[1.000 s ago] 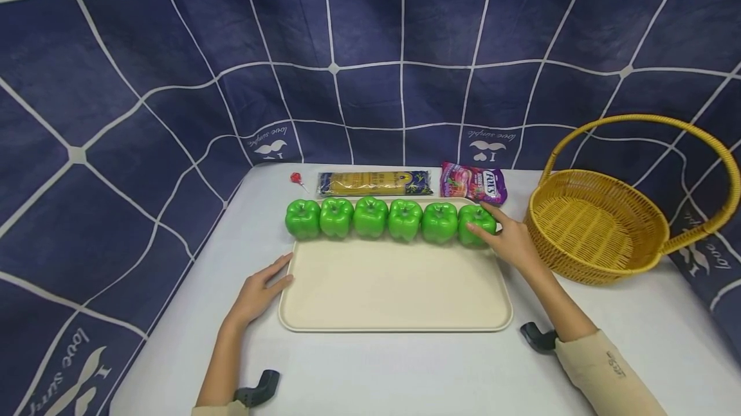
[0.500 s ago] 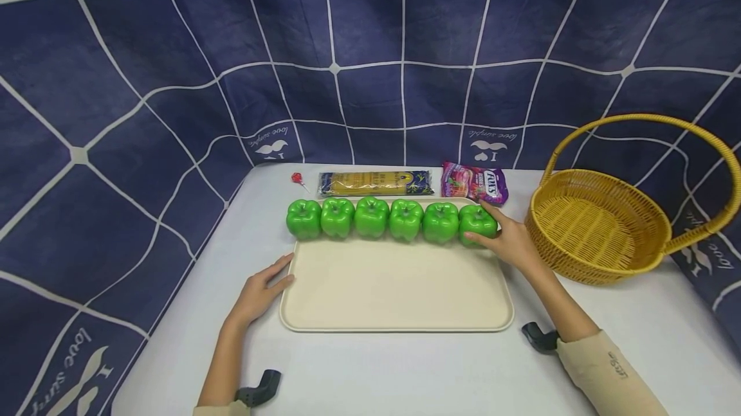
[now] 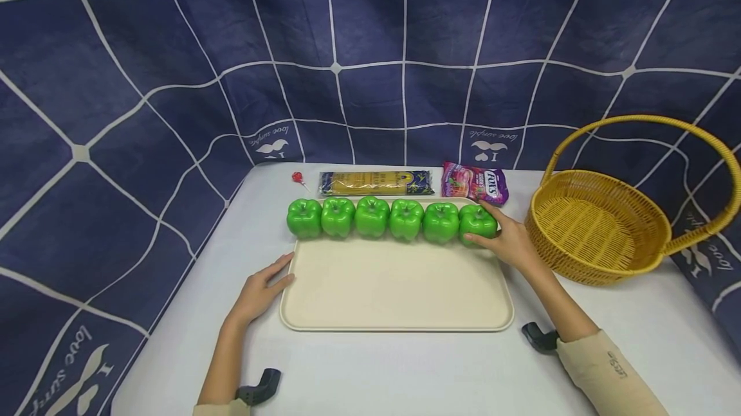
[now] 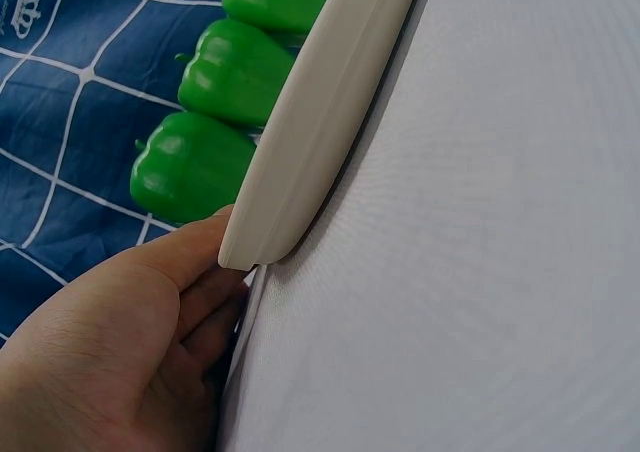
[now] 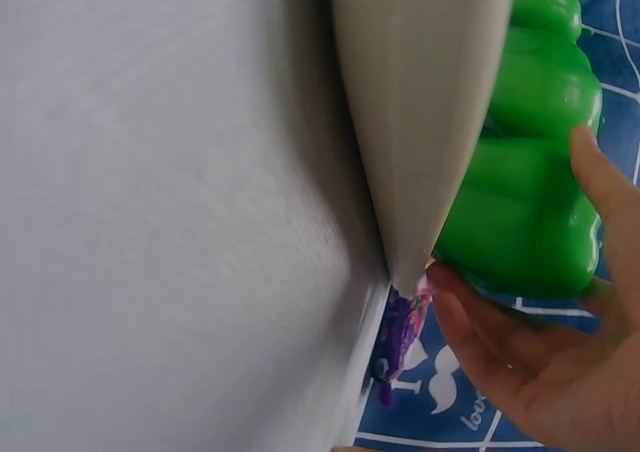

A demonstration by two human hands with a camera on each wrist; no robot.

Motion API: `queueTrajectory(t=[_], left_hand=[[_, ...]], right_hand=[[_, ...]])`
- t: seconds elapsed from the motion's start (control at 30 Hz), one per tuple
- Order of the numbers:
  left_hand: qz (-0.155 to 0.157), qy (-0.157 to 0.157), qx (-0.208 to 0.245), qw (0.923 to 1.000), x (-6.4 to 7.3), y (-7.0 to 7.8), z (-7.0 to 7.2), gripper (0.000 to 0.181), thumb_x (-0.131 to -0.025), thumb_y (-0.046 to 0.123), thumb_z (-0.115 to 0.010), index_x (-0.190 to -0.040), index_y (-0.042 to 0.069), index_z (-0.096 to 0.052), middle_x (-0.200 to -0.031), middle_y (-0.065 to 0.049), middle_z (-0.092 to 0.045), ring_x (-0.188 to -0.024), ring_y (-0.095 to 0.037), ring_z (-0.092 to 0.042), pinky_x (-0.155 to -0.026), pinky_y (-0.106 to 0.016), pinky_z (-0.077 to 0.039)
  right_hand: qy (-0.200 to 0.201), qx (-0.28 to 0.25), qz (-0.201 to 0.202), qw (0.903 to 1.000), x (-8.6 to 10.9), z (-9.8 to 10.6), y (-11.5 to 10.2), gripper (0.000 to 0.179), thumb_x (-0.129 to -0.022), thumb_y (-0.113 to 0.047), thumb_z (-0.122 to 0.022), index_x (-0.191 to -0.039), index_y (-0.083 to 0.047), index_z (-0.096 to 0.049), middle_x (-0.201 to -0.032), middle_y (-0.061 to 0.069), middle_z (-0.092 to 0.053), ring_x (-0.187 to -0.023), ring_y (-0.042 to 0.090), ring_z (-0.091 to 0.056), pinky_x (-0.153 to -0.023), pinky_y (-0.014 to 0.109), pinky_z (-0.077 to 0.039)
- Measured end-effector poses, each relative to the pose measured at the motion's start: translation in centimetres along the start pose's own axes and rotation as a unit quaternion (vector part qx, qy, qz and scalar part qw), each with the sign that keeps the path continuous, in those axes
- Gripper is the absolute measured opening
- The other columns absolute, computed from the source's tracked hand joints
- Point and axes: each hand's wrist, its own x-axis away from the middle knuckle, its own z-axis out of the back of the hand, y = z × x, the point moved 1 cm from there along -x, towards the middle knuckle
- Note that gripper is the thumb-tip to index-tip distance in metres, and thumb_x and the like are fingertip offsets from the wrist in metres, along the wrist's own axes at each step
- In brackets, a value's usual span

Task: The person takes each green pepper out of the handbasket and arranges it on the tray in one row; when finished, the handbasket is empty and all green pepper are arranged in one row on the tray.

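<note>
Several green bell peppers (image 3: 372, 218) stand side by side along the far edge of a cream tray (image 3: 399, 287). My right hand (image 3: 512, 242) holds the rightmost bell pepper (image 3: 472, 223), thumb on its near side and fingers at its right. In the right wrist view that same bell pepper (image 5: 520, 222) sits between the thumb and fingers, partly hidden by the tray rim (image 5: 420, 92). My left hand (image 3: 257, 294) rests against the tray's left edge with fingers extended. The left wrist view shows its fingertips touching the rim (image 4: 300, 152), some of them hidden.
Right of the tray stands a yellow wicker basket (image 3: 596, 223) with a tall arched handle. Behind the peppers lie a red lollipop (image 3: 298, 177), a pack of noodles (image 3: 376, 183) and a purple candy bag (image 3: 475, 183). A dark blue checked curtain (image 3: 370, 94) surrounds the white table.
My right thumb has slid slightly down and left on the rightmost bell pepper. The left hand, the tray and the row of peppers look unmoved.
</note>
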Motion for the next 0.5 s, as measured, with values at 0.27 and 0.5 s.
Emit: queueTrajectory(t=[0.27,0.5], left_hand=[[0.001,-0.003,0.002,1.0000,-0.1,0.6,0.0,0.056,-0.090,0.045,-0.055,-0.138,0.019,-0.044,-0.144,-0.008,-0.036,-0.133,-0.030,-0.030,-0.108,-0.051,-0.023],[0.009,-0.010,0.003,0.9999,-0.2,1.0,0.9,0.053,-0.091,0.044,-0.055,-0.138,0.020,-0.045,-0.142,-0.008,-0.040,-0.132,-0.034,-0.032,-0.106,-0.055,-0.024]], right_hand=[[0.006,-0.008,0.002,0.9999,1.1,1.3,0.4,0.099,-0.069,-0.059,-0.072,-0.147,-0.016,-0.026,-0.126,0.031,-0.048,-0.091,0.041,-0.061,-0.074,0.056,-0.050],[0.038,-0.048,0.012,0.9980,2.7,4.6,0.3,0.077,-0.080,-0.045,-0.069,-0.140,-0.009,-0.038,-0.125,0.026,-0.051,-0.096,0.042,-0.059,-0.074,0.055,-0.051]])
